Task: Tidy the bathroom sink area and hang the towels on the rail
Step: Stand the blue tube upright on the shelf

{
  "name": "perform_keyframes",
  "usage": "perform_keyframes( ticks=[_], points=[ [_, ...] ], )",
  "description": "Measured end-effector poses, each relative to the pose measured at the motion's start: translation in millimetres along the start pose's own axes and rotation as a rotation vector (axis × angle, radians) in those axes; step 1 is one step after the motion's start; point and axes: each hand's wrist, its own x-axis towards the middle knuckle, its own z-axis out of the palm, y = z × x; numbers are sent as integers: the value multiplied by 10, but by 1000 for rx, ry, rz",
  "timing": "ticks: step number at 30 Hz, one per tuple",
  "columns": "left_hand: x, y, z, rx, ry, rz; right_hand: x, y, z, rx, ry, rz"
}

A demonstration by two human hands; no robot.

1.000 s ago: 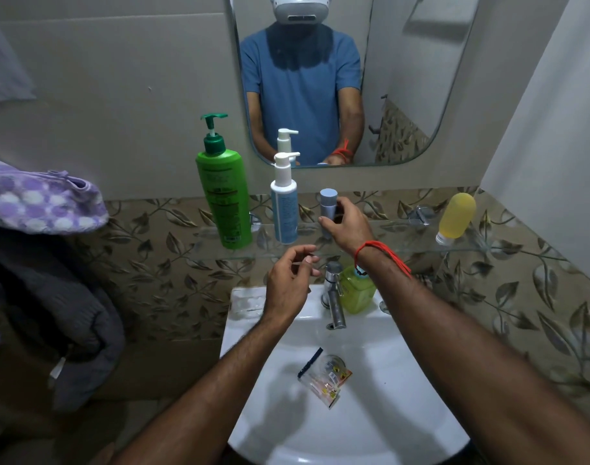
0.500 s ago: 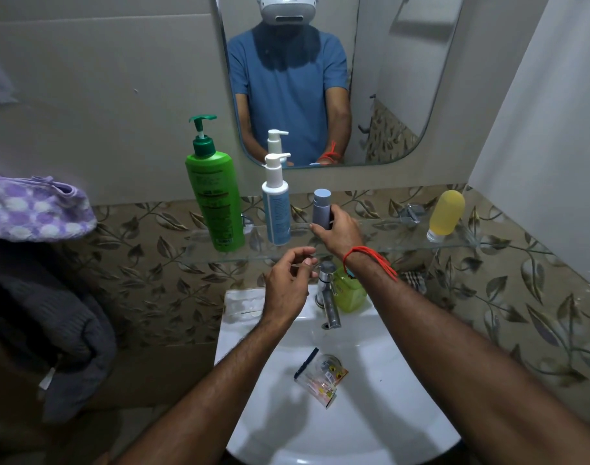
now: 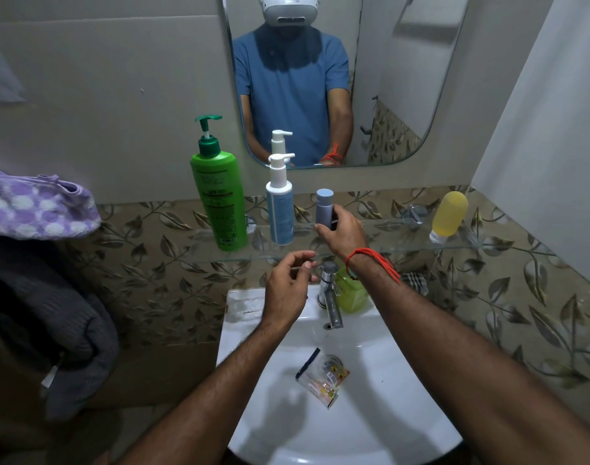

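A small grey-blue bottle stands on the glass shelf, and my right hand is wrapped around its lower part. My left hand hovers below the shelf beside the tap, fingers loosely curled, holding nothing I can see. A green pump bottle and a white-and-blue pump bottle stand on the shelf to the left. A yellow squeeze bottle rests cap-down at the right. A purple spotted towel and a dark grey towel are piled at the left.
A crumpled clear wrapper lies in the white sink. A green cup stands behind the tap. A checked cloth sits under the shelf at the right. The mirror hangs above.
My right hand keeps its hold on the small bottle at the shelf. The left hand has stayed by the tap. The view has shifted slightly.
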Motion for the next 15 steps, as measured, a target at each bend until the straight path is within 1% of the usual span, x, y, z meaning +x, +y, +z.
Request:
perform_keyframes(
  ticks=[4,11,15],
  points=[
    [-8,-17,10,15,-1,-8,-7,-23,17,-68,-6,-57],
    [-25,-54,6,28,7,-20,4,40,33,-63,-2,-11],
    [-26,-69,0,33,7,-22,0,66,42,-32,1,-18]
  ],
)
